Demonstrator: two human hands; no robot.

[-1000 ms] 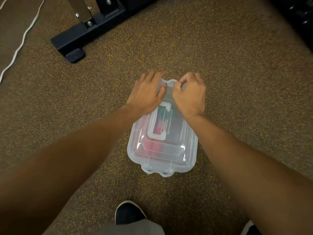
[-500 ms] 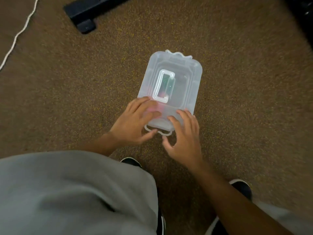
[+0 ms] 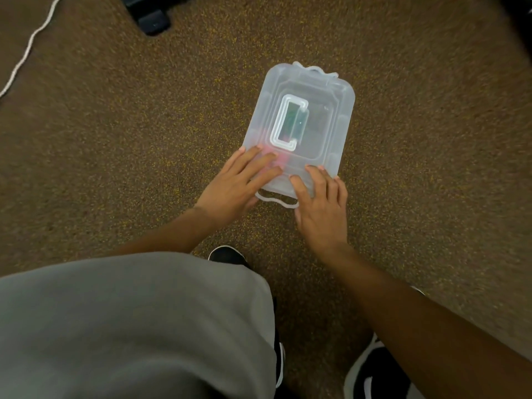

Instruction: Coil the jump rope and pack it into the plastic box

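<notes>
The clear plastic box (image 3: 331, 110) stands on the brown carpet with its lid on and a flat carry handle (image 3: 283, 123) on top. Pink and green shapes show faintly through the plastic; the jump rope itself is not clearly visible. My left hand (image 3: 237, 187) lies with straight fingers on the lid's near left corner. My right hand (image 3: 321, 204) presses with straight fingers on the near right edge, beside the white near clasp (image 3: 276, 200). A second clasp (image 3: 316, 71) sits at the far end.
A black metal frame foot (image 3: 152, 17) stands on the carpet at the upper left. A white cord (image 3: 26, 53) runs along the far left. My grey-clad knee (image 3: 129, 326) and black shoes (image 3: 377, 370) fill the bottom.
A second ago both hands were at the box's far end by the far clasp. They have moved to the near end and now press on the lid there; the view has shifted closer.
</notes>
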